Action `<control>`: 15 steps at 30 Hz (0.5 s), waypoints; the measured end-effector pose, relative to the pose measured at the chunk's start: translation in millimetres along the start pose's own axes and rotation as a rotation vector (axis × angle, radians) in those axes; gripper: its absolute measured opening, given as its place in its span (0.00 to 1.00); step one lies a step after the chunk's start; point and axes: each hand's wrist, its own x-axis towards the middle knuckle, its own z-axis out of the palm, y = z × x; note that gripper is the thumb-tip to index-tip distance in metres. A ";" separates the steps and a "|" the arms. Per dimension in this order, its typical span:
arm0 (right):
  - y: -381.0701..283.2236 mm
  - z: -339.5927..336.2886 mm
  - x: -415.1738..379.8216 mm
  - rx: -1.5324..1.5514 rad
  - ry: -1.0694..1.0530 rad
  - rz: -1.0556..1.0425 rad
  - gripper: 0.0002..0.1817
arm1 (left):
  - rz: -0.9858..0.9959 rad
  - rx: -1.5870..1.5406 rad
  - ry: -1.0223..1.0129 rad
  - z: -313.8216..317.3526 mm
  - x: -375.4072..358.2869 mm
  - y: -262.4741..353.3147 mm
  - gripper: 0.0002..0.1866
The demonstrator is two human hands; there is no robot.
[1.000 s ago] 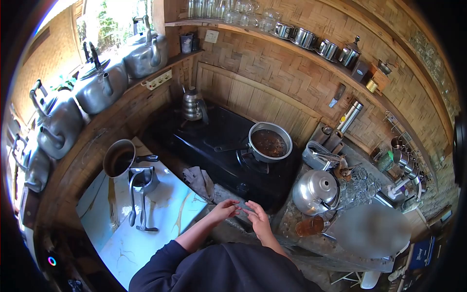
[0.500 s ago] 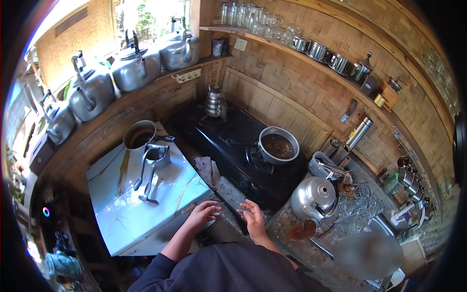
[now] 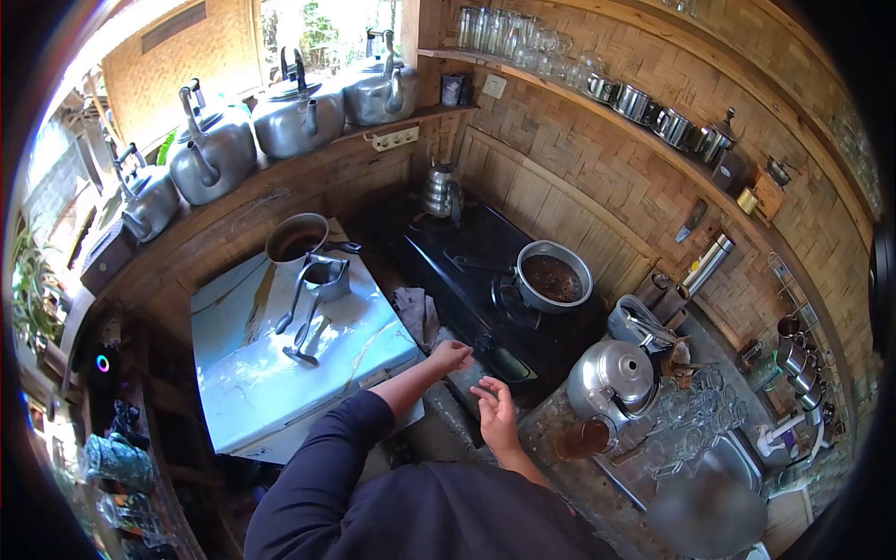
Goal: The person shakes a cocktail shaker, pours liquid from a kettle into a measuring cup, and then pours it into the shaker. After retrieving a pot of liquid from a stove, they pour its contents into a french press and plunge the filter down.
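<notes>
My left hand [image 3: 453, 357] is stretched forward to the front edge of the black stove [image 3: 425, 247], its fingers bent together. Whether they grip a part of the stove front is too small to tell. My right hand [image 3: 497, 413] hovers lower, between the stove and the counter, fingers apart and holding nothing. A pan [image 3: 555, 277] with dark brown contents sits on the near burner, its handle pointing left. A ribbed metal kettle [image 3: 442, 194] stands at the stove's far end. Beside the stove's near-left edge lies a grey cloth [image 3: 417, 315].
To the left, a marble-patterned top [image 3: 252, 392] bears a saucepan [image 3: 297, 238] and a metal hand press [image 3: 322, 285]. On the right are a large kettle [image 3: 611, 378], a brown glass [image 3: 586, 439] and several glass mugs [image 3: 700, 411]. Several kettles [image 3: 299, 121] line the window shelf.
My left hand has moved forward and right to the stove's front edge, its fingers closing together. My right hand stays near its place, open. The view has shifted slightly.
</notes>
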 end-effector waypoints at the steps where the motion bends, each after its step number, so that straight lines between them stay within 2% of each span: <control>1: 1.7 -2.6 -3.1 -0.038 0.016 0.020 0.22 | -0.073 -0.082 0.011 4.5 6.7 -0.5 0.22; 2: 1.6 -4.4 -7.1 -0.037 0.027 0.024 0.22 | -0.148 -0.164 0.019 9.2 8.3 1.5 0.22; 5: -4.3 -9.1 -14.7 -0.044 0.084 0.063 0.22 | -0.215 -0.123 -0.006 20.1 13.4 8.9 0.21; 11: -2.4 -18.7 -20.5 -0.065 0.121 0.088 0.21 | -0.287 -0.172 -0.037 29.3 36.3 6.1 0.22; 13: 2.4 -25.4 -23.0 -0.084 -0.014 0.146 0.18 | -0.314 -0.119 -0.060 26.1 49.1 -1.0 0.20; 15: -1.9 -25.1 -25.7 -0.083 -0.047 0.191 0.17 | -0.343 -0.068 -0.087 24.0 52.6 0.9 0.18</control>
